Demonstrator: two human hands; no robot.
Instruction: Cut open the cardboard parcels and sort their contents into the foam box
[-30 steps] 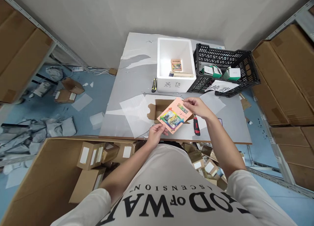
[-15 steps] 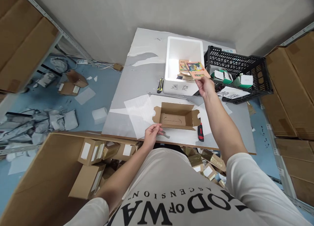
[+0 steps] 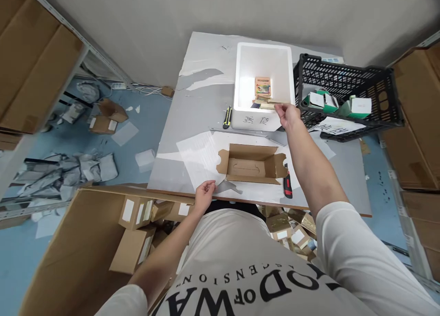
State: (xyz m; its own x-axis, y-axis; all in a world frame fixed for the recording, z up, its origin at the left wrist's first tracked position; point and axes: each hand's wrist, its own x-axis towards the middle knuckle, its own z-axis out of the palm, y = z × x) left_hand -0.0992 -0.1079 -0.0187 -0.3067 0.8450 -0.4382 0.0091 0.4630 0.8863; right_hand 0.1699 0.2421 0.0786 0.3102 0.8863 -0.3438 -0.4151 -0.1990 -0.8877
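My right hand (image 3: 289, 116) reaches over the front wall of a white foam box (image 3: 264, 113), pinching a flat peach-coloured picture packet (image 3: 274, 101) seen nearly edge-on. Another peach packet with a coloured picture (image 3: 263, 86) lies inside the box, with more flat pieces near its front wall. At the table's front edge my left hand (image 3: 205, 193) has its fingers pressed together. Whatever they hold, if anything, cannot be made out. A white sheet (image 3: 195, 158) lies close by. Between my hands sits an opened small cardboard box (image 3: 252, 167), its end flaps spread outward.
A yellow-black box cutter (image 3: 227, 117) lies left of the foam box, and a red-black one (image 3: 288, 187) beside the cardboard box. A black crate (image 3: 385, 96) with green-and-white boxes stands at right. Below the table, a large carton (image 3: 65, 233) holds small parcels.
My right hand has tipped the packet from picture-side up to nearly edge-on at the foam box. My left hand has drawn left, away from the cardboard box. The view has shifted slightly.
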